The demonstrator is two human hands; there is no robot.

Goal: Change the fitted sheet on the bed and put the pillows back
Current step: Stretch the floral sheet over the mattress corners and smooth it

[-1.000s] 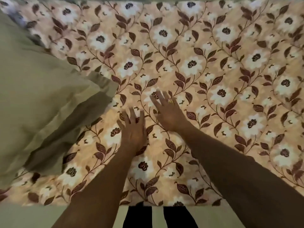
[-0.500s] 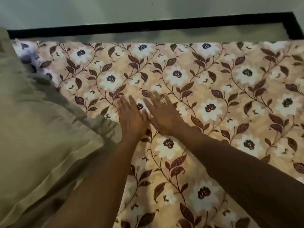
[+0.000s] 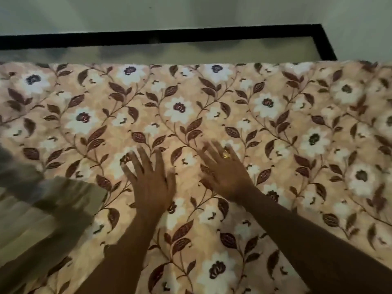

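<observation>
Sweep widening: left hand (image 3: 151,183) and right hand (image 3: 226,177) now apart, fingers (image 3: 142,157) splayed flat, smoothing fitted sheet (image 3: 275,124) (pillow (image 3: 42,209) next, likely).

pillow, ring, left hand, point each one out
pillow (image 3: 38,211): head view, beige cover near its corner
ring (image 3: 226,155): head view, the gold band itself
left hand (image 3: 151,185): head view, back of the hand

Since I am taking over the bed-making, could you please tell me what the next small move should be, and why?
Probably sweep both palms outward across the floral sheet to smooth it: the left hand and right hand lie flat on it, fingers spread, holding nothing. The beige pillow lies to their left.
</observation>
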